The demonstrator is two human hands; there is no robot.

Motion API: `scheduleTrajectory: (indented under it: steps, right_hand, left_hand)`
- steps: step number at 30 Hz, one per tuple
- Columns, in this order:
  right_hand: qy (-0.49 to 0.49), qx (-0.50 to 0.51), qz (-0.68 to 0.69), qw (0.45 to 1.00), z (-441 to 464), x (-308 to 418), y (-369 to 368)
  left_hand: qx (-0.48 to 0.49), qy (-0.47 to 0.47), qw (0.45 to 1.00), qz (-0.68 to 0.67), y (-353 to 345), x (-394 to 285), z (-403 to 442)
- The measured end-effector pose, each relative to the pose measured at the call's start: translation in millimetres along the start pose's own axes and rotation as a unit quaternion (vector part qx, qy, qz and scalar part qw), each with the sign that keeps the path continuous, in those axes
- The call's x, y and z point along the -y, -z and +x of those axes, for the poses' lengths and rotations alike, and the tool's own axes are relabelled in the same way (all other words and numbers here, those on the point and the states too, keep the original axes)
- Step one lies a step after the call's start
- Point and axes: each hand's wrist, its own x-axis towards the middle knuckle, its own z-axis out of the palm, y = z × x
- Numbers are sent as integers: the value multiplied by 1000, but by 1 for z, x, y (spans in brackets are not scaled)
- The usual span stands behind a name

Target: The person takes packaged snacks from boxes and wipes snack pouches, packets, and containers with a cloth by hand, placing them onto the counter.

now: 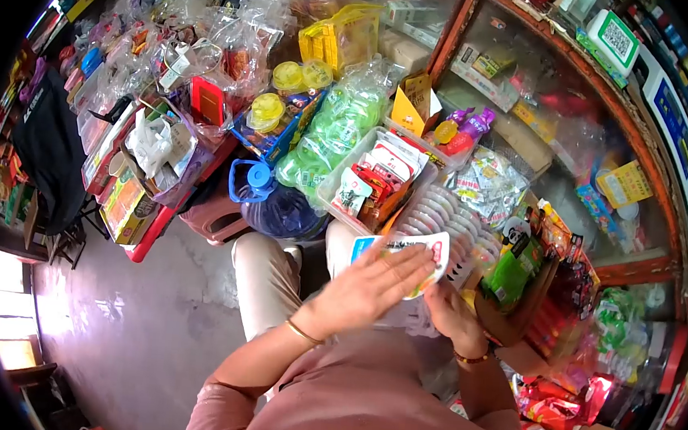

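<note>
A white printed packet (440, 251) with red and blue marks is between my hands, in front of my lap. My left hand (371, 286) lies flat across its face, fingers stretched out and side by side. At the packet's lower right edge, my right hand (451, 311) holds it, with the fingers partly hidden behind it. Just beyond my hands are a clear tub of small packets (375, 177) and rows of round clear-wrapped items (441, 219). A green packet (515, 273) lies in a box to the right.
A large blue water bottle (280, 206) stands beside my knees. Green bottles in plastic (330, 133) and a yellow basket (340, 37) are further back. A wood-framed glass case (554, 110) stands at the right. Bare floor (142, 312) shows at the left.
</note>
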Motion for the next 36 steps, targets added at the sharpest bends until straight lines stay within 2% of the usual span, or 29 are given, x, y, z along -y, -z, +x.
scheduleTrajectory:
  steps: [2, 3, 5, 6, 7, 8, 9, 10, 12, 13, 15, 16, 18, 19, 20, 22, 24, 26, 27, 30, 32, 34, 36]
  right_hand:
    - [-183, -44, -128, 974, -1, 24, 9]
    - [-146, -28, -115, 982, -4, 10, 13]
    - [-118, -23, -107, 987, -9, 22, 12]
    - [-85, -21, -98, 991, -9, 31, 11]
    - [-109, 36, -108, 988, -9, 38, 16]
    - [-113, 37, -105, 987, -11, 31, 22]
    - [-105, 75, -132, 983, -12, 19, 29]
    - [-95, 112, -159, 976, -13, 12, 35]
    - [-93, 126, -183, 971, -13, 10, 42]
    - [-100, 178, -209, 956, -11, 12, 46]
    - [-119, 250, -259, 925, -3, 19, 46]
    - [-118, 251, -258, 926, 3, 26, 43]
    - [-112, 245, -246, 931, 10, 36, 38]
    - [-119, 184, -204, 954, 6, 31, 37]
    - [-119, 181, -202, 955, 4, 29, 37]
    - [-102, 78, -174, 976, 0, 25, 43]
    - [-112, 82, -153, 978, -10, 15, 47]
    - [-92, 34, -119, 988, -17, 16, 44]
    - [-135, 37, -97, 985, -19, 18, 45]
    - [-166, -21, -104, 980, -27, 13, 46]
    - [-173, -39, -99, 979, -29, 8, 46]
    - [-182, -65, -114, 974, -32, 2, 44]
    - [-177, -67, -130, 973, -32, 2, 42]
  left_hand:
    - [22, -9, 995, -92, -10, 1, 0]
    - [21, -8, 995, -94, -9, 1, 0]
    - [45, -15, 975, -215, -4, -1, -2]
    - [45, -10, 975, -218, -4, 0, -5]
    - [40, -3, 981, -192, -4, 0, -9]
    - [36, 4, 985, -167, -3, 0, -13]
    - [4, 45, 985, -167, -2, 3, -18]
    - [-79, 76, 983, -146, 1, 4, -22]
    - [-97, 207, 945, -236, 15, -2, -13]
    - [-97, 210, 944, -235, 16, 0, -15]
    - [98, 259, 898, -341, 18, 7, -18]
    - [98, 260, 898, -340, 14, 9, -19]
    - [34, 309, 832, -458, 5, 13, -16]
    - [17, 374, 769, -518, 7, 16, -13]
    - [22, 389, 753, -530, 10, 22, -9]
    - [31, 418, 746, -517, 15, 32, -7]
    - [39, 400, 763, -505, 6, 38, -18]
    - [-22, 328, 810, -486, 3, 40, -23]
    - [-82, 385, 774, -496, 4, 42, -22]
    - [-279, 360, 756, -470, 16, 74, -17]
    - [-301, 358, 783, -409, 28, 90, -8]
    - [-275, 370, 802, -379, 25, 106, -8]
    - [-205, 378, 838, -336, 20, 119, -6]
